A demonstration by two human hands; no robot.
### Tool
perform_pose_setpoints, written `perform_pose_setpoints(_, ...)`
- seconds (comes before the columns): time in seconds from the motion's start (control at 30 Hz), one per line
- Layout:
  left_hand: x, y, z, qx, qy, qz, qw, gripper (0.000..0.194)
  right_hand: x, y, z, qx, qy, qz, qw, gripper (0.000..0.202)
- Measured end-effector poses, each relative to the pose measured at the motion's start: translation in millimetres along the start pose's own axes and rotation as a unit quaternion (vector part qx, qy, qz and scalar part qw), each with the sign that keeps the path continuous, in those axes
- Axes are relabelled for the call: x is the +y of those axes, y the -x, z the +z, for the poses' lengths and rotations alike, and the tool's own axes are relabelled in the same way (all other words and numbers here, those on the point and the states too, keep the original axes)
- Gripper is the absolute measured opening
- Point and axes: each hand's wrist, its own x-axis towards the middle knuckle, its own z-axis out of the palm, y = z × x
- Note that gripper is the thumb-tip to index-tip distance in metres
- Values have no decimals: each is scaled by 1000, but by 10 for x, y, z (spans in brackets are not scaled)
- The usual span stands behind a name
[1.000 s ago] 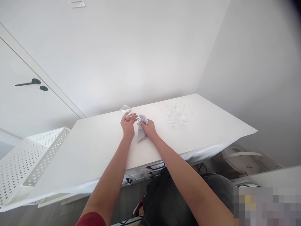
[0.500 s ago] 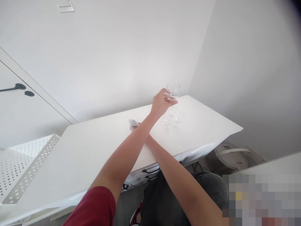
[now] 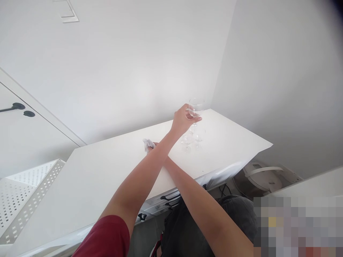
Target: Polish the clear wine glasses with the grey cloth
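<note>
My arms are crossed over a white countertop [image 3: 107,171], the left above the right. At the far right side, my left hand [image 3: 184,117] is closed on a clear stemmed glass [image 3: 197,107], held upright around the lower bowl. Below it on the countertop stand several more clear glasses [image 3: 187,137], faint against the white. My right hand [image 3: 151,147] is partly hidden behind my left forearm. Its fingers are closed on a crumpled white cloth [image 3: 147,145] at the countertop surface, left of the glasses.
A white perforated rack [image 3: 29,189] stands at the left end of the countertop. Walls rise behind and to the right. Dark handles [image 3: 171,197] show on the front below the edge. A round lidded appliance [image 3: 261,178] sits low at the right.
The view has shifted slightly. My left hand, with the glass, is slightly lower relative to the counter's back corner. Both hands keep their holds.
</note>
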Motion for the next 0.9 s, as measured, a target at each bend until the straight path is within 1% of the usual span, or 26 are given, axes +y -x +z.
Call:
perform_pose_setpoints(0.1,232,345,191,-25,21,6,999,39,85,-28,-36,0,45,8,999,27)
perform_pose_setpoints(0.17,284,626,359,-42,27,-10,999,36,156,-71,-44,21,75,-4,997,25)
perform_pose_setpoints(0.2,266,757,444,-50,27,-20,998,34,188,-93,-44,28,93,-11,995,27)
perform_pose_setpoints(0.27,155,966,603,-53,14,-50,997,28,237,-128,-37,33,123,-23,992,31)
perform_pose_setpoints(0.33,-8,1087,729,-49,2,-83,995,26,262,-147,-30,34,138,-26,990,32)
perform_pose_setpoints(0.43,-231,1139,844,-36,3,-116,993,29,271,-151,-29,30,141,-22,989,32)
perform_pose_setpoints(0.57,-400,1129,915,8,42,-171,984,27,284,-160,-38,24,139,-27,990,30)
perform_pose_setpoints(0.67,-466,1119,943,29,47,-188,981,27,298,-173,-40,25,143,-37,989,30)
perform_pose_setpoints(0.9,-531,1054,952,10,19,-202,979,28,292,-171,-40,23,150,-38,988,26)
